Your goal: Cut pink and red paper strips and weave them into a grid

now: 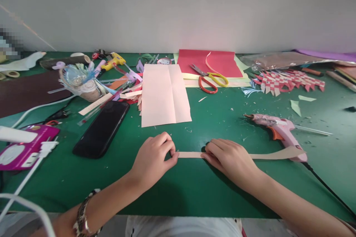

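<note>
A narrow pale-pink paper strip runs sideways over the green table near its front edge. Its left end is pinched between the thumb and forefinger of my left hand. My right hand grips the same strip further along, fingers curled and thumb beneath. Past that hand, the strip's free end reaches over the handle of a pink glue gun. Just beyond my hands lies a creased pale-pink paper sheet. Scissors with red and yellow handles rest behind on red paper.
On the left are a black phone, a magenta power strip with white cables, and a wrapped bundle. A yellow glue gun lies behind. Woven red-and-pink paper pieces are at the back right. The glue gun's black cord trails front right.
</note>
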A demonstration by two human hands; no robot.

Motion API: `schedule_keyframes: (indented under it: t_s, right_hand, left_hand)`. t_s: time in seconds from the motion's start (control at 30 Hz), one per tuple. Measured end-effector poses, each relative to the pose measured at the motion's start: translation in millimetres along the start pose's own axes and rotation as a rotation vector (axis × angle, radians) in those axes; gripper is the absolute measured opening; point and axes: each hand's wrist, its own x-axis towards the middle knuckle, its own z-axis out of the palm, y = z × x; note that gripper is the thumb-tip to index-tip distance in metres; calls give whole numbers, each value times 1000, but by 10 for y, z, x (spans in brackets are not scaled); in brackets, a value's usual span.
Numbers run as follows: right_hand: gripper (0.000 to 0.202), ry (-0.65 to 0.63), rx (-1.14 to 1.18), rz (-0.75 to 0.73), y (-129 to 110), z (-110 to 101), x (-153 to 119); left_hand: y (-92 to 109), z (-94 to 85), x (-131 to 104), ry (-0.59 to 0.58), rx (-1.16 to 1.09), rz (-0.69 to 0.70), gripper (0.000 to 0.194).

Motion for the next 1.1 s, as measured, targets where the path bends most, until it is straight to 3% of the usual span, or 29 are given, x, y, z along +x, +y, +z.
schedule_keyframes:
  t_s: [0.27,0.5,0.6,0.77,1.1]
  right_hand:
    - [30,13,14,-1,3,1,-4]
    - [27,35,55,-153,-44,-24,-10]
    - [26,20,104,-150,-58,-29,-11]
    - [25,-28,231,-43,-37,-40,11]
    - [25,-54,174,33,-14,-14,42]
  left_hand:
    - [-57,-35,-22,-78,-76,-35,13]
    - [0,-76,-24,-156,-143,155,14]
    - [43,-56,-28,-184,-126,187,15]
    - [58,18,-44,-84,-99,115,21]
    - [44,62,-22,-5,-17,53,26]
